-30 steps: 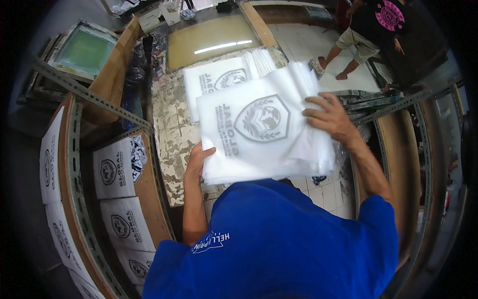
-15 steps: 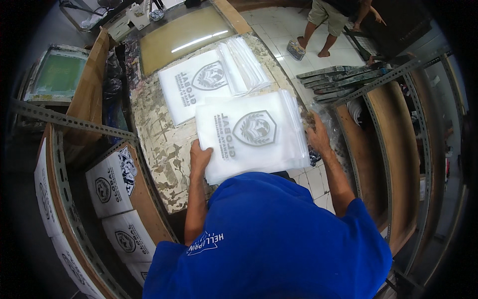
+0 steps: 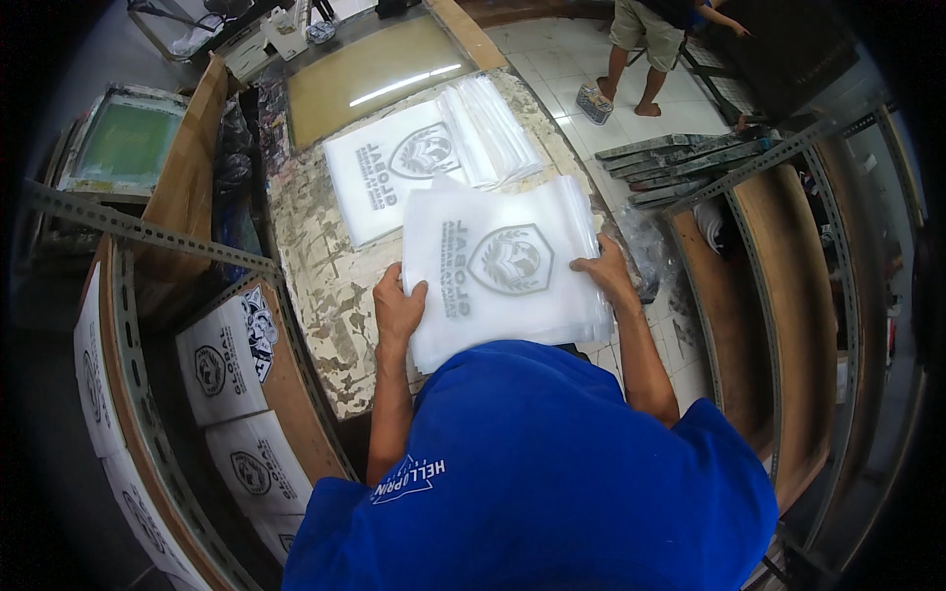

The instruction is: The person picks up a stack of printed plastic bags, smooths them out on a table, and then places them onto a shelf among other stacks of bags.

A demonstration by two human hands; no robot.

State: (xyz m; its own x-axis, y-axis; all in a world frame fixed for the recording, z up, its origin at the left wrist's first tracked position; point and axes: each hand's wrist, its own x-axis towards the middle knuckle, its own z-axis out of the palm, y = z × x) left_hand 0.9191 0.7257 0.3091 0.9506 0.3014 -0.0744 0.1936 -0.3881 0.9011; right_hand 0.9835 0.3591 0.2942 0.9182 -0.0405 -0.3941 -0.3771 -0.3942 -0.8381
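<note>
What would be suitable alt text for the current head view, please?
A person's left hand and right hand hold opposite sides of a stack of printed white sheets or bags. Beyond it, a second stack lies on a patchy worktable; a co-worker stands at upper right.

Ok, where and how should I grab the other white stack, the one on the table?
Probably by its left edge, coming from the left: the other stack lies flat, that edge is uncovered, and tabletop shows beside it. Pinch there, thumb on top. Its right side looks fanned and loose, and the held stack hides part of its near edge.
</note>
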